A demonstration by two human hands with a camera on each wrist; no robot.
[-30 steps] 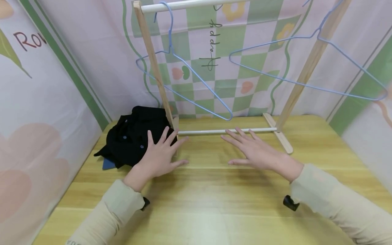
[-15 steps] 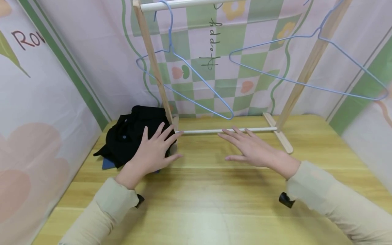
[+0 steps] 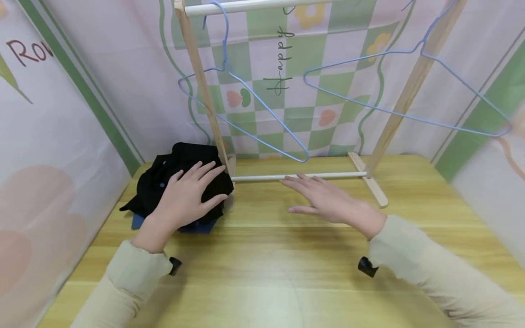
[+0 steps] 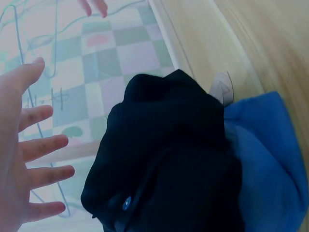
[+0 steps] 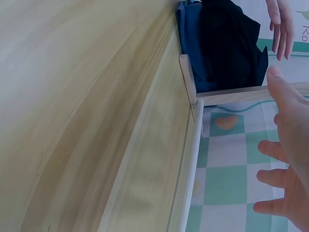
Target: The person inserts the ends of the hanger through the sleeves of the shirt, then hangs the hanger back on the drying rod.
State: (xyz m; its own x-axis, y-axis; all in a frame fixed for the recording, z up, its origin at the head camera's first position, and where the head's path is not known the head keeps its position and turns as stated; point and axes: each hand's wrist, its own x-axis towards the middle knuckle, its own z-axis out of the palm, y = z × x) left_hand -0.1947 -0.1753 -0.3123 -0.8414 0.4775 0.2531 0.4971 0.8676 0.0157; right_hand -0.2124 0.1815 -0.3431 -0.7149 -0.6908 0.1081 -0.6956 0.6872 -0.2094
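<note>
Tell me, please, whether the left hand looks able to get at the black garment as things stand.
Probably yes: the left hand hovers above the black garment, spread and holding nothing, and the left wrist view shows nothing between them. A wooden rack post stands to one side.

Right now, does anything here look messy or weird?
The black buttoned garment lies bunched up over blue fabric on the left of the table, while the left blue hanger and right blue hanger hang bare. Nothing looks spilled.

"Happy" [image 3: 280, 61] on checked curtain [image 3: 301, 109], "Ro" [image 3: 29, 52] on left curtain [image 3: 61, 123]
</note>
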